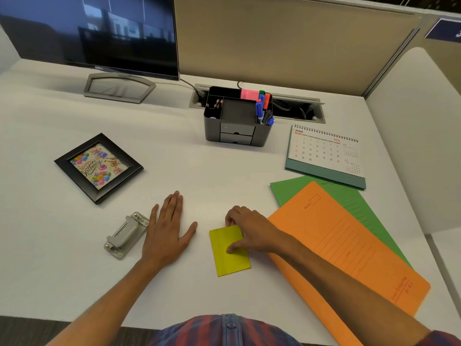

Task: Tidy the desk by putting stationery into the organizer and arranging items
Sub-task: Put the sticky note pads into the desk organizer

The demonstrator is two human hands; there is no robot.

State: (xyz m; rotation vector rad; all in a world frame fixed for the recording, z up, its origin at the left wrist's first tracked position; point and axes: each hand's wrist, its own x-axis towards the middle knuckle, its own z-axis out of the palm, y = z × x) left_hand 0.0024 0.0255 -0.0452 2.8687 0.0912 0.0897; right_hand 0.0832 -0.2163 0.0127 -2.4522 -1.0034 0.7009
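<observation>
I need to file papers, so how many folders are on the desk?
2: an orange folder at the right, overlapping a green folder beneath it. More could be hidden underneath.

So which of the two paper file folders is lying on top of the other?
The orange paper file folder lies on top; it overlaps the green paper file folder, which shows only along its far and right edges and reaches under the desk calendar.

**Bare forearms, striped buttoned shirt**

Both forearms are seen uncovered from wrist to elbow, and no rings, watch or bands are worn on the left hand or the right hand. A shirt striped in red and blue is worn, closed by a small blue button. A matching striped sleeve edge is glimpsed at the right elbow.
</observation>
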